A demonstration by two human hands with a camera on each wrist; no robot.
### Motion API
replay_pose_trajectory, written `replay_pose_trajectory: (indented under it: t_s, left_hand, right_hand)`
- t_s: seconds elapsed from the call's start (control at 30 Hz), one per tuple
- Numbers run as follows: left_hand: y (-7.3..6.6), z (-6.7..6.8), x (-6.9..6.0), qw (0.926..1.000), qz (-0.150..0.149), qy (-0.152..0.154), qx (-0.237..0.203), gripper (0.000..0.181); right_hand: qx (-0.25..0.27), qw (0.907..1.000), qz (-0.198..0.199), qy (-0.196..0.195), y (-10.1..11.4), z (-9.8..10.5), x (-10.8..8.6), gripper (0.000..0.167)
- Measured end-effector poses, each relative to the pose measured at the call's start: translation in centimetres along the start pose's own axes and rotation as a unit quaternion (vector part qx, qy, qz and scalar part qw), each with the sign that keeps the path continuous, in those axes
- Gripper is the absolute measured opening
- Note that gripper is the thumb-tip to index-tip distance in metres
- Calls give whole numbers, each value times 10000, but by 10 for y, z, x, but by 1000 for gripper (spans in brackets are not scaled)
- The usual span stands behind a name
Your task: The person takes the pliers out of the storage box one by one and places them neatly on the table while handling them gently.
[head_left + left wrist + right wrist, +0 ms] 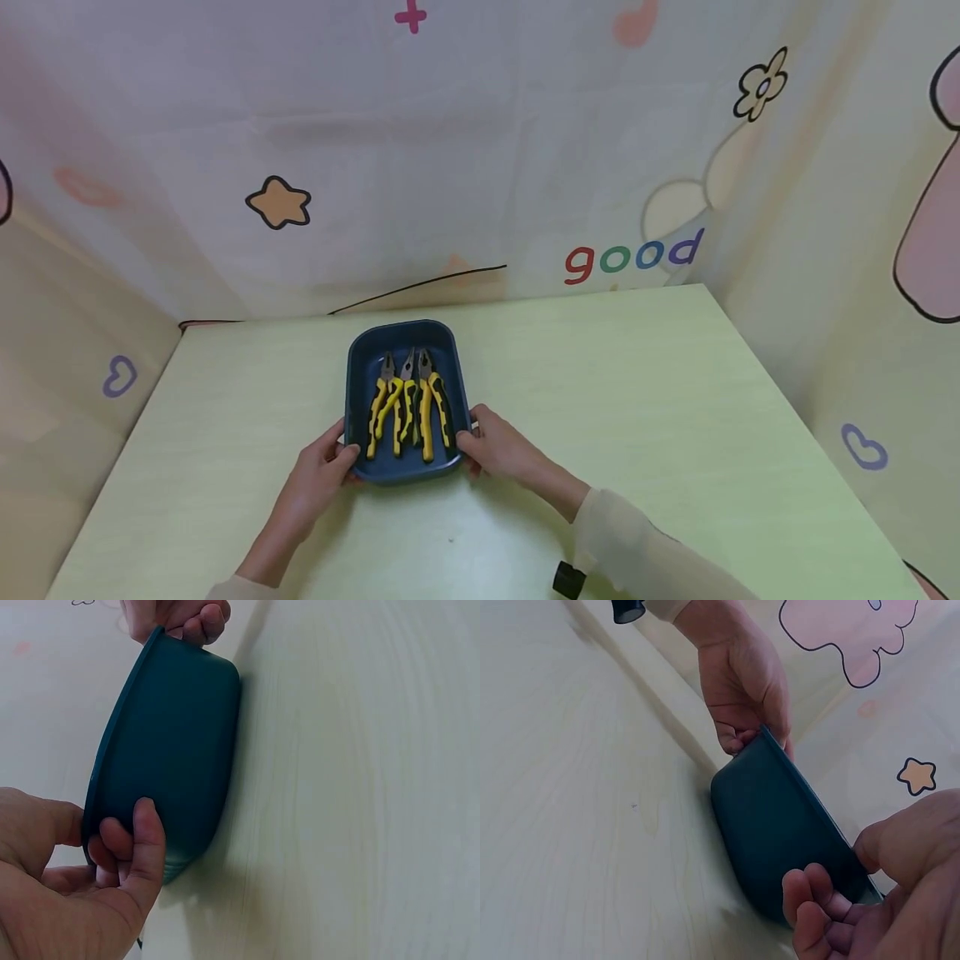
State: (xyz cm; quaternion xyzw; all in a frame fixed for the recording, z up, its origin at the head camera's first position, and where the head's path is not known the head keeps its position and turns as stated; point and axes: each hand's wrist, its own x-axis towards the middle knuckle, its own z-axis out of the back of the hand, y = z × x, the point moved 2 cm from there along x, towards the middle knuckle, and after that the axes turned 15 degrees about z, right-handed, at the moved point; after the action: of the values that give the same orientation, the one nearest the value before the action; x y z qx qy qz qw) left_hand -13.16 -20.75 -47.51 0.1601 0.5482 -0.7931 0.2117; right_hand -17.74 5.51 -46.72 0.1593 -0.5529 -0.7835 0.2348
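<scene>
A dark blue rectangular tray (407, 477) is held at its near corners by both hands. My left hand (318, 479) pinches the left corner, thumb over the rim and fingers beneath. On the right corner, my right hand (501, 446) grips the same way. Inside lie three pairs of pliers with yellow and black handles: the left pliers (377, 408), the middle pliers (409, 396) and the right pliers (426, 408). Their metal jaws point to the far end. Both wrist views show the tray's outer wall (176, 735) close above the table; whether its base touches is unclear.
The pale wooden table (637, 400) spreads around the tray. A printed cloth (450, 167) with a star, a flower and the word "good" hangs behind and at both sides. A small black object (568, 580) sits by the right sleeve.
</scene>
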Motion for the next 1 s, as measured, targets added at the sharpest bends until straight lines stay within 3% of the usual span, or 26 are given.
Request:
replay_pose_trajectory:
  t_s: [0.27,1.0]
  left_hand:
    - [-3,-4,-4,9999,-11,122,97,57]
    - [-5,-18,-14,9981,304,529,52,60]
  right_hand:
    - [157,9998,68,111,3,4,-7,19]
    - [97,9997,-81,221,2,13,-29,15]
